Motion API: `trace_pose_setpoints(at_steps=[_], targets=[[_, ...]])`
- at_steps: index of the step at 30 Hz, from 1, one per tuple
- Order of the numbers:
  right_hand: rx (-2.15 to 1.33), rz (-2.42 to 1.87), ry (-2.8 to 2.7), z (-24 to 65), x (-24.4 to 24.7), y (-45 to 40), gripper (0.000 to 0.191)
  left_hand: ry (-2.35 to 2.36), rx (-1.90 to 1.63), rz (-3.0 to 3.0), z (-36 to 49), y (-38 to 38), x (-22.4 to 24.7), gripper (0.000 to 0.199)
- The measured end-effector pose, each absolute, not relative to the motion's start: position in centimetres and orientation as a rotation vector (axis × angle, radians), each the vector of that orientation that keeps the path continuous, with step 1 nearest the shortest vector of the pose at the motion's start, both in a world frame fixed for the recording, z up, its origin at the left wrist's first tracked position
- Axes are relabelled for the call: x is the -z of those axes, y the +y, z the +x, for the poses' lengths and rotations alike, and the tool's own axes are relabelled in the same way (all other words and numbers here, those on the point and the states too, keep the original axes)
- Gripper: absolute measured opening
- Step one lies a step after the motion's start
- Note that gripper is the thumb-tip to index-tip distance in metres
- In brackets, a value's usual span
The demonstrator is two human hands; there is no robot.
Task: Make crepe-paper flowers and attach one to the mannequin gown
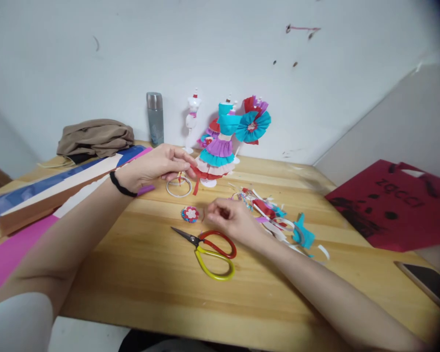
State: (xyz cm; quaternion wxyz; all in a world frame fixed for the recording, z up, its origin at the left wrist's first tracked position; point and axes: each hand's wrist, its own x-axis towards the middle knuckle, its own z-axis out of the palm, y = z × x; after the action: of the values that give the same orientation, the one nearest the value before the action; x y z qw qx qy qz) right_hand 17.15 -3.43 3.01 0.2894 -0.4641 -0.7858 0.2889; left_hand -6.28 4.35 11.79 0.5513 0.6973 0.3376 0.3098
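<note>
In the head view, a pale wooden tabletop [132, 274] stood with its far edge against a white wall [205, 44]. The left hand [170, 164], with a black elastic band [121, 185] round its wrist, hung over the tabletop toward the far edge, its fingers bent and drawn close to the thumb; its fingertips met the red hem of a small crepe-paper dress in turquoise, purple, pink and red tiers [220, 146] on a white stand, though whether they gripped it could not be told. The dress stood near the middle of the far edge, with a large turquoise pleated rosette [253, 126] just beside it. Below the left hand lay a thin white ring [179, 196]. The right hand [229, 217] was over the middle of the tabletop, fingers curled in toward the thumb; whether anything was pinched there could not be told. Just beside its fingertips lay a small round red-and-blue disc with a white flower [189, 213], and nearer the front edge lay black-bladed scissors with one red and one yellow handle [194, 240]. Colourful paper scraps [273, 215] were spread toward the right edge, where a dark phone [427, 283] lay by the near right corner. Coloured paper sheets [33, 210] ran along the left edge, a crumpled brown cloth [95, 137] sat at the far left corner, and a grey bottle [156, 120] stood along the far edge.
</note>
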Motion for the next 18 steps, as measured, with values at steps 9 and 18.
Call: trace_pose_setpoints(at_steps=[9, 18], targets=[[-1.378, -0.796, -1.41, 14.9, -1.6, -1.0, 0.068, 0.758, -0.806, 1.459, -5.2, 3.7, -11.0, 0.008], [-1.611, -0.885, -1.147, 14.7, -2.7, -1.7, 0.043, 0.77, -0.777, 1.368, -5.3, 4.8, -10.1, 0.01]])
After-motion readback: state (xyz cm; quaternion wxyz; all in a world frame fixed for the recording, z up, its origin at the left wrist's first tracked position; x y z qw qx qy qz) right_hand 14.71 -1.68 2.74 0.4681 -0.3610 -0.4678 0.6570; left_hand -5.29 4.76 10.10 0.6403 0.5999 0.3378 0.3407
